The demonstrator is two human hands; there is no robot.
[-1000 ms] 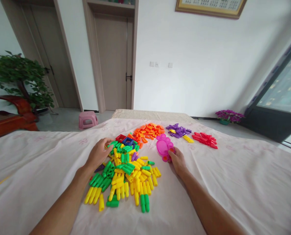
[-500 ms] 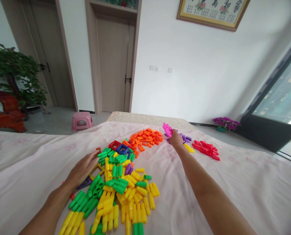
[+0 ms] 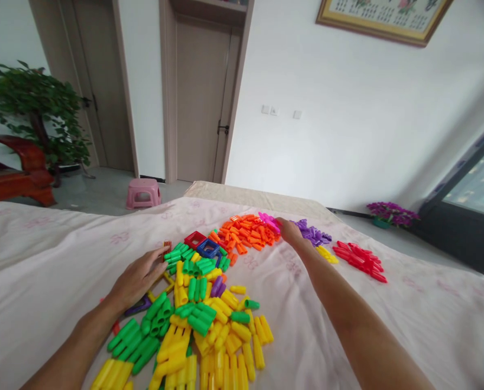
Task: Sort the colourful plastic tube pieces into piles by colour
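Framed wall hanging [image 3: 384, 19], rows of small dark characters, too small and blurred to read

Home interior: from afar, I am seeing brown doors [image 3: 201, 103] set in white walls [image 3: 282, 157], where a framed picture [image 3: 386, 16] is hanging; a leafy plant [image 3: 42, 111] is standing near curved wooden furniture [image 3: 34, 176], a pink stool [image 3: 143, 184] is resting on the floor [image 3: 103, 189], and flower-patterned cloth [image 3: 83, 244] is covering the foreground.
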